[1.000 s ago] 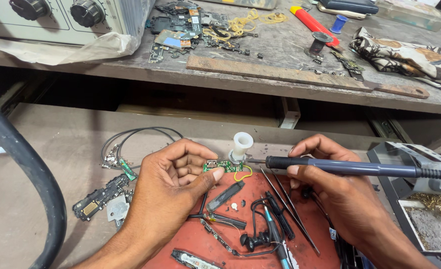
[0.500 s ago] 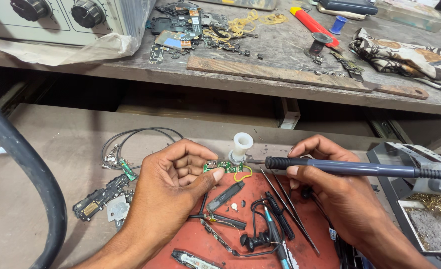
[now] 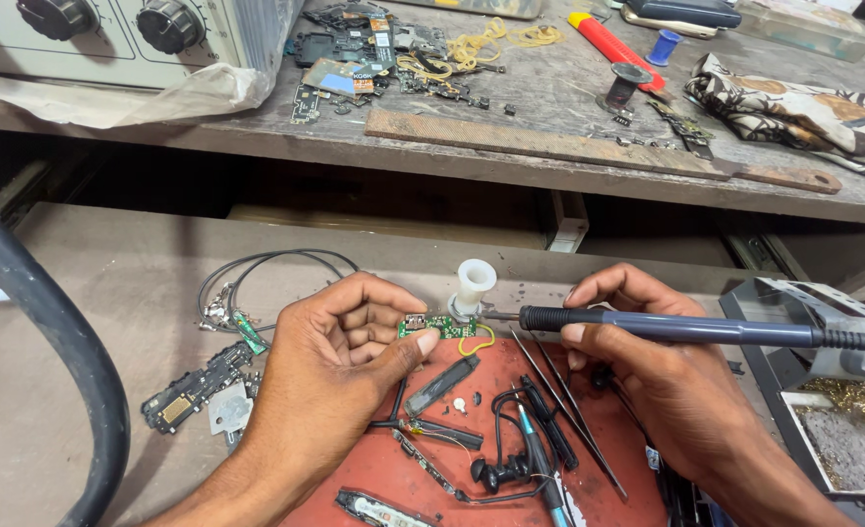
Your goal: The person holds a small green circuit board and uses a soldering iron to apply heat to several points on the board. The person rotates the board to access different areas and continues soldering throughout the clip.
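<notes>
My left hand (image 3: 340,356) pinches a small green circuit board (image 3: 440,325) between thumb and fingers, holding it over the top edge of a red work mat (image 3: 589,507). My right hand (image 3: 652,366) grips a grey-handled soldering iron (image 3: 667,327) that lies level, its tip pointing left and nearly touching the board's right end. A yellow wire loop (image 3: 475,341) hangs from the board. Just behind the board stands a small white plastic spool (image 3: 473,283).
Tweezers (image 3: 569,410), black cables and phone parts lie on the mat. More boards and a thin black wire (image 3: 257,268) lie to the left, with a thick black hose (image 3: 57,337) beyond. A soldering stand (image 3: 823,322) sits right. The upper bench holds a knobbed instrument (image 3: 110,39), a wooden strip (image 3: 589,146) and cloth.
</notes>
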